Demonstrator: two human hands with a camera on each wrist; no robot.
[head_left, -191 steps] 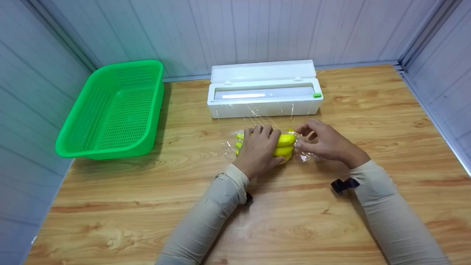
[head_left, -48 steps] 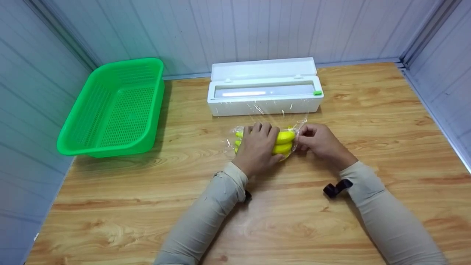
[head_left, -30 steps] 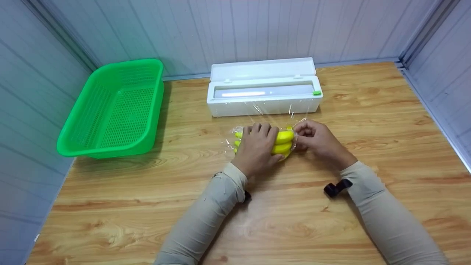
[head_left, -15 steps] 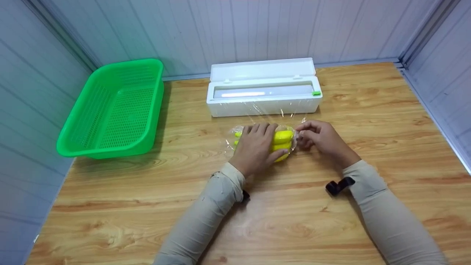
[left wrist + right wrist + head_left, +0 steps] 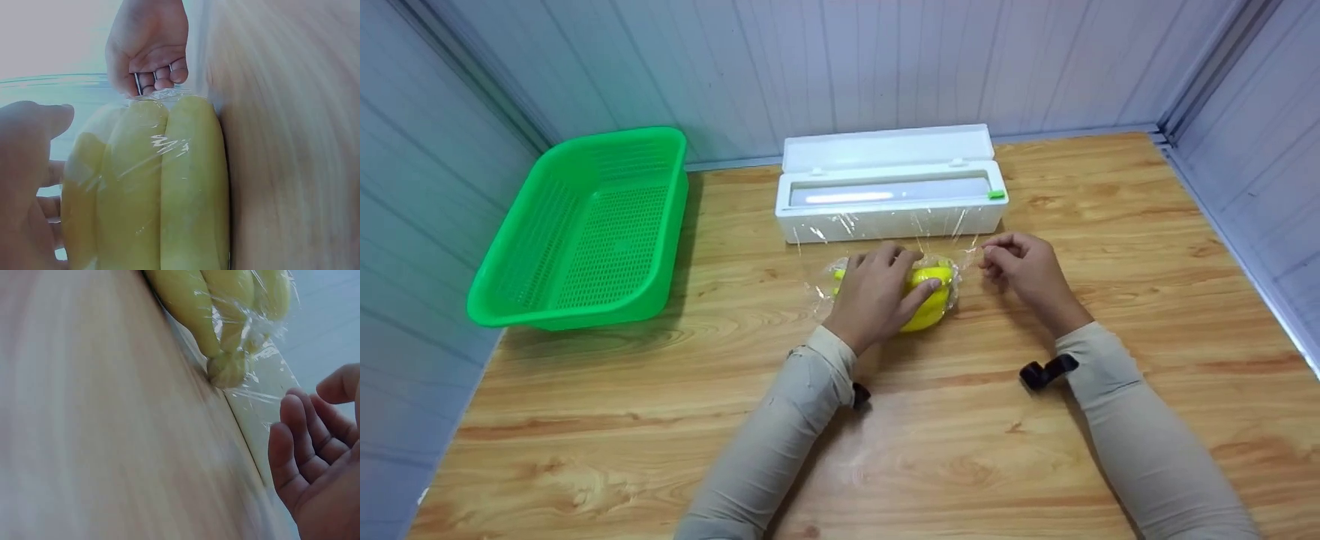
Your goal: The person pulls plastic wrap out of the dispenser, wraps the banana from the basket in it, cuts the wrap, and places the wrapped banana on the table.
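A bunch of yellow bananas [image 5: 928, 307] lies on the table, wrapped in clear cling film [image 5: 244, 318]. My left hand [image 5: 874, 292] holds the bunch from above, its fingers bent over the far side and its thumb lying across the top. In the left wrist view the film shines tight over the bananas [image 5: 194, 180]. Just right of the bunch, my right hand [image 5: 1024, 270] has thumb and index fingertips close together at the edge of the film. Thin strands of film run from the bananas toward these fingertips in the right wrist view.
Behind the hands stands a white cling film dispenser [image 5: 885, 225] with its lid raised; a film sheet stretches from its front to the bananas. A green slider [image 5: 996, 195] sits at its right end. The green basket [image 5: 660, 277] stands at the back left, by the walls.
My right hand has drawn back, away from the bananas, with the film edge. The left thumb has moved up over the bunch, which has rolled slightly. Dispenser and basket stay put.
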